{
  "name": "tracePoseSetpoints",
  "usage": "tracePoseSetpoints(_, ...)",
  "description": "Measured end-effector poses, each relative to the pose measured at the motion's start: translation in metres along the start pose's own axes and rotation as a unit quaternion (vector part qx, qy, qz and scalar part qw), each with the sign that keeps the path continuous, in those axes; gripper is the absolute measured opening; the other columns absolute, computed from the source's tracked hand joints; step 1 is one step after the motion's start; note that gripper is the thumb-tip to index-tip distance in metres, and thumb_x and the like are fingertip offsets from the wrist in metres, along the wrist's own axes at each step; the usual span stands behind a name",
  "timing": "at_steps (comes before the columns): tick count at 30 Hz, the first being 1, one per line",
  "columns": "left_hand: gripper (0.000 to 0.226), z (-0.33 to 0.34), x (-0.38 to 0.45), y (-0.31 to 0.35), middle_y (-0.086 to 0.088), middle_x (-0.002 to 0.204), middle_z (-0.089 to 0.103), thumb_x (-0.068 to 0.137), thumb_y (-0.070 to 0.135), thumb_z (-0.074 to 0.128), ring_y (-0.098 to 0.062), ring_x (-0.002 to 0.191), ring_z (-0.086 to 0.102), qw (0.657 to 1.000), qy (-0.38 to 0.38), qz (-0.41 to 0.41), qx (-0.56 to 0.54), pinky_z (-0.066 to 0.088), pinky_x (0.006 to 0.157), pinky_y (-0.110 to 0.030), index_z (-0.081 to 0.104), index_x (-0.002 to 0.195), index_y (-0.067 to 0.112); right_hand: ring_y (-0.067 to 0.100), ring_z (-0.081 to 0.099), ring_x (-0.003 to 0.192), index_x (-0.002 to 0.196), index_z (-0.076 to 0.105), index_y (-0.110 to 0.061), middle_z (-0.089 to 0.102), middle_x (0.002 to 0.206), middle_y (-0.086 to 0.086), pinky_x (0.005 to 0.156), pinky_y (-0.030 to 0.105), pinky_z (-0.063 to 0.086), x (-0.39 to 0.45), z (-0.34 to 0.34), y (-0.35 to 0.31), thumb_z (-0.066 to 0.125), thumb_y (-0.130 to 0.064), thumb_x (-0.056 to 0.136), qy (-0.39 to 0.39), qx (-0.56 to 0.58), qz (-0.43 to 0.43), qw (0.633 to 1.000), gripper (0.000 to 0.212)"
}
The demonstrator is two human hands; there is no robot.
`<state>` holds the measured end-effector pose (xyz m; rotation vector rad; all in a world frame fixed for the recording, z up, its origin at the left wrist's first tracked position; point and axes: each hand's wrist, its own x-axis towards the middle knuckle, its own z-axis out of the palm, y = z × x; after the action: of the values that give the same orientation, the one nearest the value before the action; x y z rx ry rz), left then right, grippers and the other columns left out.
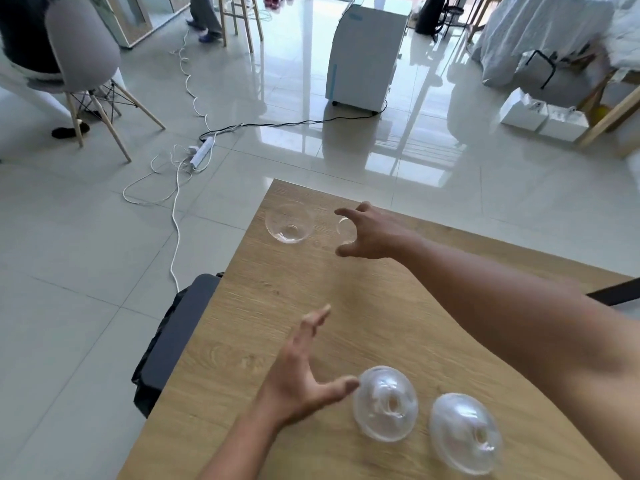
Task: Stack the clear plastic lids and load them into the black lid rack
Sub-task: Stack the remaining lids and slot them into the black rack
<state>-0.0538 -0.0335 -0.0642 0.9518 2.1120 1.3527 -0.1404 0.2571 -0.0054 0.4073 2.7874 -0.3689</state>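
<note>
4 clear plastic dome lids lie on the wooden desk (363, 306). 2 sit near the far corner: the far left lid (289, 221) rests with its dome downward like a bowl, and the far right lid (346, 231) is partly hidden behind the right hand (374, 233). That hand reaches across the desk with its arm stretched out; its grip is spread wide, fingers and thumb curved around the lid's near and far sides, and whether they touch it cannot be told. The other 2 lids sit at the near edge, dome upward, side by side and just apart: the near left lid (385, 403) and the near right lid (465, 433). The left hand (304, 372) hovers low over the desk beside the near left lid, its grip spread with the fingers straight and pointing away, the thumb tip at or just beside that lid's rim.

A black bin lined with a bag (173, 337) stands against the desk's left side. On the glossy tiled floor (86, 271) lie white cables and a power strip (201, 151). Farther off stand a grey chair (86, 60) and a white appliance on wheels (367, 53).
</note>
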Motion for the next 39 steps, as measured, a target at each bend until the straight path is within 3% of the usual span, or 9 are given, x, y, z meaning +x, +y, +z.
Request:
tracePoseSetpoints(6, 0.094, -0.076, 0.129, 0.009, -0.005, 0.156, 0.037, 0.076, 0.058, 0.078, -0.027, 0.14, 0.034, 0.945, 0.114, -0.059, 0.302, 0.036, 0.113, -0.041, 0.037, 0.151, 0.021, 0.022, 0.061, 0.11, 0.134, 0.041, -0.042, 0.055, 0.138, 0.0, 0.08, 0.041, 0.05, -0.103, 0.001, 0.019, 0.033, -0.101, 0.074, 0.087, 0.103, 0.058, 0.989, 0.085)
tracePoseSetpoints(11, 0.12, -0.101, 0.217, 0.023, -0.007, 0.17, 0.008, 0.066, 0.056, 0.086, -0.035, 0.155, 0.01, 0.867, -0.055, -0.107, 0.484, 0.017, 0.123, -0.055, 0.016, 0.16, 0.029, 0.018, 0.062, 0.096, 0.12, 0.044, -0.041, 0.064, 0.111, -0.012, 0.073, 0.04, 0.047, -0.204, 0.021, 0.045, 0.018, -0.09, 0.084, 0.137, 0.187, 0.163, 0.959, 0.067)
tracePoseSetpoints(16, 0.136, -0.117, 0.26, 0.022, -0.01, 0.163, 0.027, 0.051, 0.044, 0.094, -0.037, 0.144, 0.037, 0.819, -0.213, -0.183, 0.5, 0.038, 0.115, -0.053, 0.015, 0.161, 0.032, 0.001, 0.07, 0.086, 0.118, 0.044, -0.045, 0.063, 0.108, -0.015, 0.069, 0.029, 0.051, -0.299, 0.036, 0.064, 0.059, -0.078, 0.077, 0.218, 0.392, 0.208, 0.869, 0.055)
tracePoseSetpoints(20, 0.132, -0.109, 0.259, 0.021, -0.011, 0.151, 0.041, 0.043, 0.057, 0.092, -0.034, 0.132, 0.049, 0.831, -0.212, -0.162, 0.487, 0.045, 0.108, -0.049, 0.028, 0.154, 0.027, 0.014, 0.073, 0.108, 0.119, 0.041, -0.041, 0.063, 0.128, -0.005, 0.086, 0.037, 0.061, -0.357, 0.066, 0.064, 0.092, -0.067, 0.058, 0.286, 0.536, 0.212, 0.766, 0.084)
tracePoseSetpoints(24, 0.121, -0.081, 0.227, 0.039, -0.001, 0.136, 0.055, 0.041, 0.08, 0.08, -0.031, 0.127, 0.047, 0.886, -0.131, -0.042, 0.443, 0.045, 0.102, -0.05, 0.037, 0.141, 0.026, 0.02, 0.064, 0.126, 0.111, 0.04, -0.035, 0.063, 0.134, -0.003, 0.105, 0.033, 0.053, -0.379, 0.117, 0.049, 0.1, -0.048, 0.056, 0.41, 0.57, 0.197, 0.684, 0.082)
tracePoseSetpoints(28, 0.108, -0.046, 0.169, 0.068, 0.0, 0.123, 0.054, 0.055, 0.062, 0.091, -0.027, 0.111, 0.056, 0.962, -0.11, 0.076, 0.238, 0.052, 0.092, -0.052, 0.029, 0.142, 0.048, 0.024, 0.057, 0.131, 0.123, 0.042, -0.03, 0.061, 0.135, -0.001, 0.113, 0.03, 0.043, -0.379, 0.153, 0.035, 0.094, -0.039, 0.062, 0.482, 0.521, 0.198, 0.676, 0.082)
tracePoseSetpoints(32, 0.096, -0.018, 0.099, 0.098, 0.022, 0.121, 0.055, 0.053, 0.072, 0.088, -0.002, 0.105, 0.063, 0.987, -0.093, 0.094, 0.086, 0.054, 0.077, -0.019, 0.038, 0.13, 0.048, 0.018, 0.055, 0.131, 0.137, 0.055, -0.026, 0.06, 0.139, -0.008, 0.109, 0.027, 0.042, -0.38, 0.166, 0.033, 0.09, -0.062, 0.064, 0.495, 0.5, 0.223, 0.675, 0.089)
tracePoseSetpoints(35, 0.103, 0.008, 0.049, 0.1, 0.02, 0.133, 0.054, 0.05, 0.063, 0.096, -0.004, 0.12, 0.061, 0.994, -0.057, 0.098, -0.013, 0.051, 0.094, -0.015, 0.039, 0.13, 0.032, 0.02, 0.054, 0.137, 0.136, 0.053, -0.024, 0.059, 0.146, -0.007, 0.104, 0.032, 0.045, -0.379, 0.179, 0.034, 0.093, -0.059, 0.064, 0.497, 0.493, 0.21, 0.682, 0.09)
tracePoseSetpoints(39, 0.102, 0.045, -0.004, 0.071, 0.006, 0.14, 0.052, 0.055, 0.046, 0.1, -0.022, 0.134, 0.054, 0.991, -0.017, 0.091, -0.1, 0.042, 0.114, -0.034, 0.039, 0.132, 0.021, 0.025, 0.049, 0.142, 0.134, 0.049, -0.029, 0.054, 0.152, -0.004, 0.114, 0.039, 0.042, -0.376, 0.199, 0.033, 0.098, -0.05, 0.062, 0.474, 0.517, 0.184, 0.688, 0.09)
